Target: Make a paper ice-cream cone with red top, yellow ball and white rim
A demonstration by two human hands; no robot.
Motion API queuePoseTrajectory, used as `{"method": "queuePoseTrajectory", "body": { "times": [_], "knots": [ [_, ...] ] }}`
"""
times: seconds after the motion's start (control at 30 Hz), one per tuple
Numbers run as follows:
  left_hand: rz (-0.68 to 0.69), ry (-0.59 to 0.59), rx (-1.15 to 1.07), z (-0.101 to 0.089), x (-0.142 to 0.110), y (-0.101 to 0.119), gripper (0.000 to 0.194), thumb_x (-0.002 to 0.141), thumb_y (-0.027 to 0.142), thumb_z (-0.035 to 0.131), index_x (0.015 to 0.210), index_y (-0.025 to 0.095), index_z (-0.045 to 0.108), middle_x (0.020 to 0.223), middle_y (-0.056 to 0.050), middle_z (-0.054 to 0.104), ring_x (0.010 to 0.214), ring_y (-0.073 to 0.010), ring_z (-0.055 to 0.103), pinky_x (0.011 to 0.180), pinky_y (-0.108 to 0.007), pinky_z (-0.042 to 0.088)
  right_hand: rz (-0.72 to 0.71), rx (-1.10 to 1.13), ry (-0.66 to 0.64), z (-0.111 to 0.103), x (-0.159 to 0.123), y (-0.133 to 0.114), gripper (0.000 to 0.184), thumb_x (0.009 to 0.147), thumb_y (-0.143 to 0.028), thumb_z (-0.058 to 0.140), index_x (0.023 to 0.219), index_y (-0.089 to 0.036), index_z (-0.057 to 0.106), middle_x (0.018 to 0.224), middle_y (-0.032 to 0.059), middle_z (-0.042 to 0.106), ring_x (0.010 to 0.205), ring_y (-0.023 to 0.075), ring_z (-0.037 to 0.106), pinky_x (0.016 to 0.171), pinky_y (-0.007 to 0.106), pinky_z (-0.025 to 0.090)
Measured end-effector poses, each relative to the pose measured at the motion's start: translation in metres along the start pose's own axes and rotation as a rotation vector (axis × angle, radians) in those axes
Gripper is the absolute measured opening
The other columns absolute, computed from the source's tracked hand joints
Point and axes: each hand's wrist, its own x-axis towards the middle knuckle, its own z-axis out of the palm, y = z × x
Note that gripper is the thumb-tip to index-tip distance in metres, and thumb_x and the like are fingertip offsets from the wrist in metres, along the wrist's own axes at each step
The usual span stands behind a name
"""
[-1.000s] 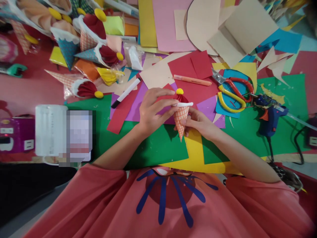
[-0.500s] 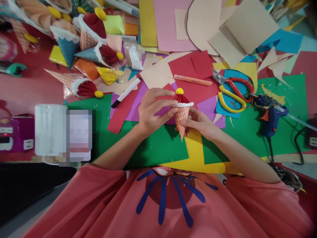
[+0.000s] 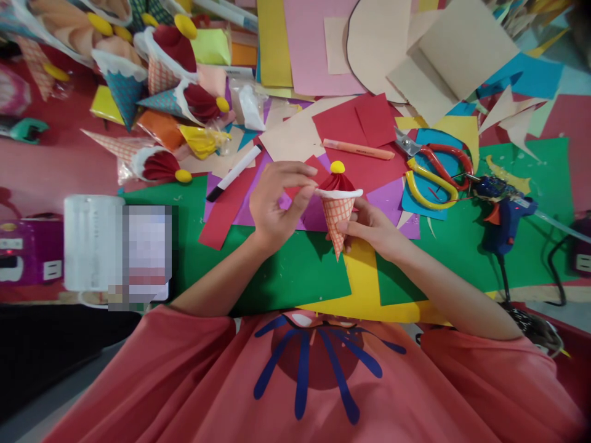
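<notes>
A small craft ice cream cone (image 3: 339,215) stands nearly upright with its tip down, over the green sheet. It has an orange-and-white checked cone, a white rim, a pleated dark red top and a yellow ball. Wrapped round its right side, my right hand (image 3: 372,229) grips the checked part, some fingers hidden behind it. My left hand (image 3: 279,206) is just left of the cone, fingers curved and apart, holding nothing. Its fingertips come close to the white rim; whether they touch it I cannot tell.
Scissors (image 3: 436,157) and a blue glue gun (image 3: 503,215) lie to the right. An orange marker (image 3: 359,149) and a white marker (image 3: 235,172) rest on paper scraps. Several finished cones (image 3: 122,77) crowd the upper left. A phone (image 3: 146,246) lies at the left.
My left hand has let go of the cone's red top and moved left, its fingers parting from it. The cone stays in my right hand, its face now more exposed.
</notes>
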Motion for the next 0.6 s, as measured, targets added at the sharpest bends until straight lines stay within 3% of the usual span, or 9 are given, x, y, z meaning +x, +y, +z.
{"method": "queuePoseTrajectory", "body": {
  "times": [0.1,0.17,0.23,0.3,0.33,0.43,0.6],
  "knots": [
    [-0.169,0.15,-0.1,0.002,0.002,-0.011,0.021,0.097,0.041,0.052,0.083,0.026,0.06,0.057,0.007,0.052,0.051,-0.0061,0.055,0.059,-0.024,0.05,-0.035,0.001,0.029,0.0,-0.001,-0.003,0.052,0.07,-0.047,0.08,0.105,-0.023,0.05,0.069,-0.0038,0.07,0.054,0.0115,0.064,0.046,0.022,0.048],
    [-0.205,0.181,-0.123,0.003,0.003,-0.018,0.021,0.088,0.046,0.066,0.101,0.031,0.058,0.068,0.007,0.056,0.058,-0.007,0.06,0.062,-0.024,0.052,-0.075,-0.007,0.057,0.001,-0.002,-0.004,0.05,0.069,-0.047,0.08,0.102,-0.024,0.049,0.07,-0.0045,0.068,0.055,0.0111,0.063,0.046,0.023,0.049],
    [-0.137,0.111,-0.085,0.001,0.005,-0.019,0.042,0.083,0.051,0.07,0.118,0.033,0.054,0.096,0.001,0.065,0.089,-0.0138,0.069,0.08,-0.031,0.056,-0.124,-0.017,0.09,0.001,-0.002,-0.004,0.052,0.069,-0.047,0.081,0.102,-0.025,0.047,0.073,-0.0048,0.067,0.057,0.0112,0.062,0.047,0.023,0.05],
    [-0.034,-0.015,-0.041,-0.001,0.005,-0.015,0.035,0.088,0.046,0.065,0.119,0.032,0.058,0.11,-0.002,0.066,0.107,-0.0168,0.065,0.092,-0.035,0.055,-0.163,-0.045,0.122,0.002,-0.002,-0.002,0.055,0.068,-0.047,0.081,0.104,-0.026,0.046,0.078,-0.0039,0.066,0.061,0.012,0.063,0.051,0.025,0.053],
    [0.039,-0.089,-0.012,-0.002,0.005,-0.012,0.029,0.089,0.042,0.065,0.115,0.03,0.062,0.109,-0.003,0.067,0.107,-0.0167,0.065,0.093,-0.035,0.055,-0.178,-0.067,0.133,0.002,-0.002,0.0,0.057,0.068,-0.047,0.081,0.106,-0.026,0.045,0.082,-0.0029,0.066,0.065,0.0129,0.064,0.055,0.027,0.055],
    [0.248,-0.148,0.093,-0.004,0.004,-0.002,0.022,0.088,0.041,0.066,0.104,0.026,0.067,0.097,-0.002,0.069,0.089,-0.0135,0.066,0.079,-0.029,0.058,-0.199,-0.149,0.149,0.004,-0.001,0.004,0.06,0.069,-0.05,0.079,0.112,-0.026,0.045,0.095,0.0013,0.067,0.082,0.0168,0.067,0.072,0.034,0.06],
    [0.311,-0.153,0.121,-0.003,0.003,0.002,0.014,0.09,0.037,0.063,0.098,0.027,0.067,0.089,-0.001,0.067,0.082,-0.0129,0.065,0.07,-0.03,0.056,-0.236,-0.146,0.127,0.002,-0.001,0.005,0.059,0.068,-0.046,0.081,0.113,-0.027,0.048,0.11,0.0044,0.067,0.101,0.0209,0.067,0.084,0.037,0.06]
  ]
}}
